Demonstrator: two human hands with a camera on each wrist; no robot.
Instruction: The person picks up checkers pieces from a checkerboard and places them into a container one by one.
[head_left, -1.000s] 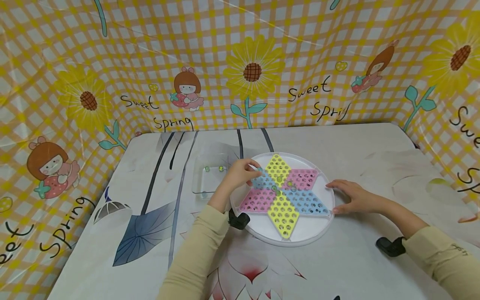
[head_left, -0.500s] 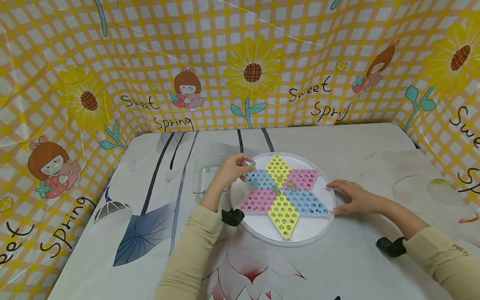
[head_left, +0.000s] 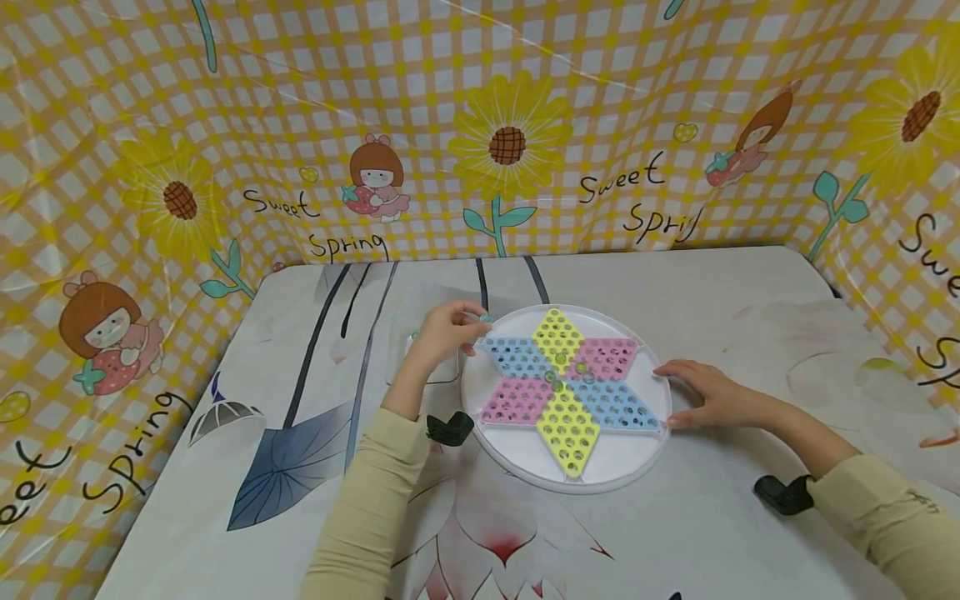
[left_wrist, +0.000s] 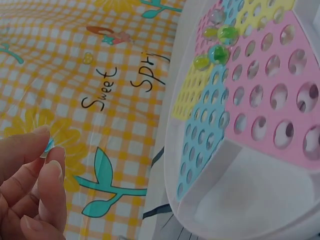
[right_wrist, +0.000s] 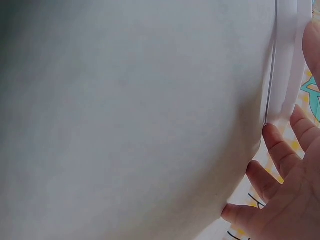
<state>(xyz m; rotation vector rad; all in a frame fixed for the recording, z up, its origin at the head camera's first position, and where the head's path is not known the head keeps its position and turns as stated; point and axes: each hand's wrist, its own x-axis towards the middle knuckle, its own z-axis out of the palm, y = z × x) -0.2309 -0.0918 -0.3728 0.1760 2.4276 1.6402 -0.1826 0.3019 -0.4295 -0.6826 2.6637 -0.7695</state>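
Observation:
A round white checkers board point(head_left: 600, 467) with a star of yellow, blue and pink perforated panels lies on the table. Several glass marbles point(head_left: 558, 367) sit near its centre point(left_wrist: 216, 47). My left hand point(head_left: 448, 329) hovers at the board's upper left edge and pinches a small blue marble point(head_left: 486, 317) between thumb and fingertips point(left_wrist: 46, 150). Flat against the board's right rim rests my right hand point(head_left: 701, 392), its fingers straight along the white edge point(right_wrist: 285, 75).
A clear plastic tray point(head_left: 420, 350) lies left of the board, mostly behind my left hand. Yellow checked sunflower cloth walls point(head_left: 510, 142) enclose the table on three sides. The tablecloth carries a printed lotus pattern point(head_left: 285, 467).
My left hand has lifted a blue marble off the blue panel and drawn back up and to the left, past the board's rim. The right hand has stayed put.

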